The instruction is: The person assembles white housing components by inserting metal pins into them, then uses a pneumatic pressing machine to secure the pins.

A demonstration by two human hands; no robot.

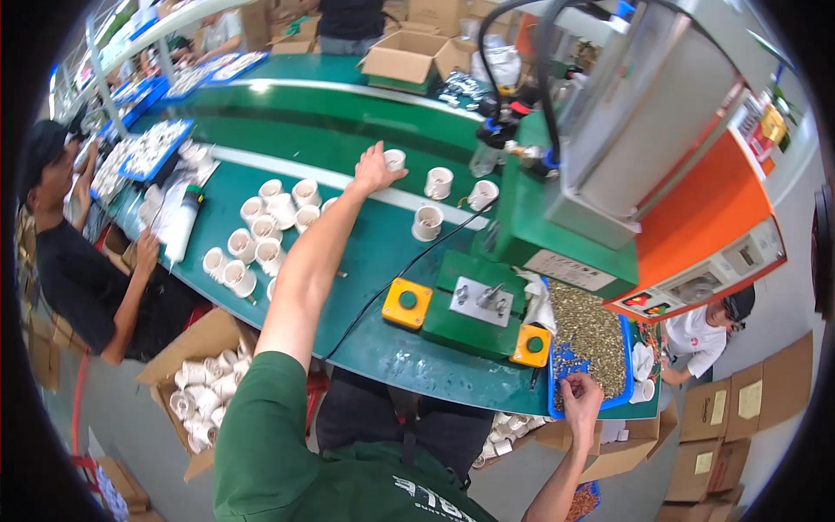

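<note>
My left hand [376,170] reaches far over the green table, its fingers and thumb around the near left side of a white cup-shaped part [395,160]. To the right of it stand more white cup-shaped parts [438,183], and a larger group [265,228] is spread left of my forearm. My right hand [581,402] is at the near edge of a blue tray [627,357] holding many small brass-coloured pieces [591,335]. Its fingers are pinched together; whatever may be between them is too small to make out.
A green press [565,230] with an orange control box [709,235] rises at the right. Two yellow button boxes [405,304] flank its metal fixture [481,301]. A black cable [383,300] crosses the table. A carton [198,348] of white parts stands lower left. Co-workers [74,252] sit either side.
</note>
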